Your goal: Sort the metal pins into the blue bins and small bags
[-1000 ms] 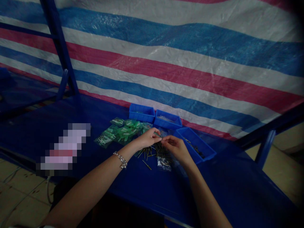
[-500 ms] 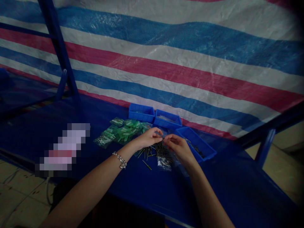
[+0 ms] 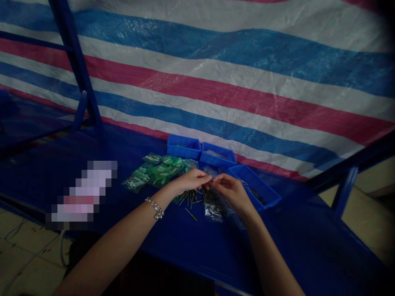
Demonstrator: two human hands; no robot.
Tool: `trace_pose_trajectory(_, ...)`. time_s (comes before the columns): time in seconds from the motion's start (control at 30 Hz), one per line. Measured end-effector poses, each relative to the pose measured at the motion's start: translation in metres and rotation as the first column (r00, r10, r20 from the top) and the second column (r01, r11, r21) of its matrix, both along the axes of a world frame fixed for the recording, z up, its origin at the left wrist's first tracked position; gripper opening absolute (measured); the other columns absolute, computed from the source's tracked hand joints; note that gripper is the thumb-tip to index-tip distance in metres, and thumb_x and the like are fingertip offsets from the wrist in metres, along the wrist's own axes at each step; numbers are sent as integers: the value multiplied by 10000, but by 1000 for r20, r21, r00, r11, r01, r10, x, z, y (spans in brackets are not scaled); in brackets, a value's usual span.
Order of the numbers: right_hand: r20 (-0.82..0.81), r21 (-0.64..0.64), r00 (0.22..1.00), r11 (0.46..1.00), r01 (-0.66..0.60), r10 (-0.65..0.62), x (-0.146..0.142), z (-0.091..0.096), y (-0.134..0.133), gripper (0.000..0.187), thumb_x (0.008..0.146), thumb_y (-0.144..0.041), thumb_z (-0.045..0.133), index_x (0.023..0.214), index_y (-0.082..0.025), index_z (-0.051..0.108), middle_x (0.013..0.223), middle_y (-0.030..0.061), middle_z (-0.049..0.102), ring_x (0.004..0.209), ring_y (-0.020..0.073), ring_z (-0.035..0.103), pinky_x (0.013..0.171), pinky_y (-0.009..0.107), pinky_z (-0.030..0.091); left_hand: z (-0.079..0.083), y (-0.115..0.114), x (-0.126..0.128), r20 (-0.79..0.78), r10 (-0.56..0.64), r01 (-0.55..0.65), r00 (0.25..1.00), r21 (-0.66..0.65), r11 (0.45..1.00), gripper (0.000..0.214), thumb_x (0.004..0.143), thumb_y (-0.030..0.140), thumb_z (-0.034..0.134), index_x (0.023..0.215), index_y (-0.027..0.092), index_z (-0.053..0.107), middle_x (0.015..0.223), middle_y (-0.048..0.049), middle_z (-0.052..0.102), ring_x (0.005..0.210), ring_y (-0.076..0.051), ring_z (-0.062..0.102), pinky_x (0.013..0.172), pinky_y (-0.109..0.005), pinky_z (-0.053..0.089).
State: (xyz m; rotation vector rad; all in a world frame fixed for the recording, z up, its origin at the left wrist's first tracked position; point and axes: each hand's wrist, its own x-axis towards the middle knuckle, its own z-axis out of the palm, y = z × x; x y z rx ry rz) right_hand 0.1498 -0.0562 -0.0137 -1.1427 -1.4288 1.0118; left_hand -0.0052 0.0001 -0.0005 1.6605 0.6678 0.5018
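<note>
Left hand (image 3: 190,182) and right hand (image 3: 230,190) meet above blue counter (image 3: 197,250), fingers (image 3: 207,177) pressed together, pinching thin metal pin (image 3: 211,179). Loose pins (image 3: 197,200) scattered directly below hands; blue plastic bin (image 3: 262,187) just beside right hand, green plastic bags (image 3: 160,172) beside left.

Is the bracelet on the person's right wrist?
No, the silver link bracelet is on the left wrist, while the right wrist shows no bracelet.
</note>
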Motion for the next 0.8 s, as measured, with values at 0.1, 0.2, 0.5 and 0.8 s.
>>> trace_pose_trajectory(0.1,29,29,999,999,-39,38,1,-1,1,170,686,-322,627,734,-175,556,703,16,594,671,131,545,648,253,407,1,0,0,-12,-5,5,1000,14,1000,279,816,333,456,680,109,553,644,-35,540,487,-60,361,451,-214,239)
trace_pose_trajectory(0.2,54,45,998,998,-40,37,3,-3,2,167,687,-319,628,753,-180,562,722,20,601,679,137,548,658,262,412,1,0,0,-22,2,-1,1000,34,999,256,809,301,470,654,111,547,595,-12,495,480,-63,343,456,-222,226)
trace_pose_trajectory(0.5,77,49,997,999,9,-13,4,-4,4,207,668,-344,631,780,-185,561,699,14,583,645,133,531,616,250,406,0,2,1,65,43,-46,997,37,998,165,741,246,559,676,96,577,573,8,474,518,-64,365,501,-208,259)
trace_pose_trajectory(0.8,72,46,996,998,48,-51,4,-2,2,210,674,-346,630,785,-178,569,689,12,579,623,118,520,584,231,394,3,3,1,96,99,-101,991,23,995,119,742,210,552,724,107,607,617,-16,538,572,-82,436,538,-208,322)
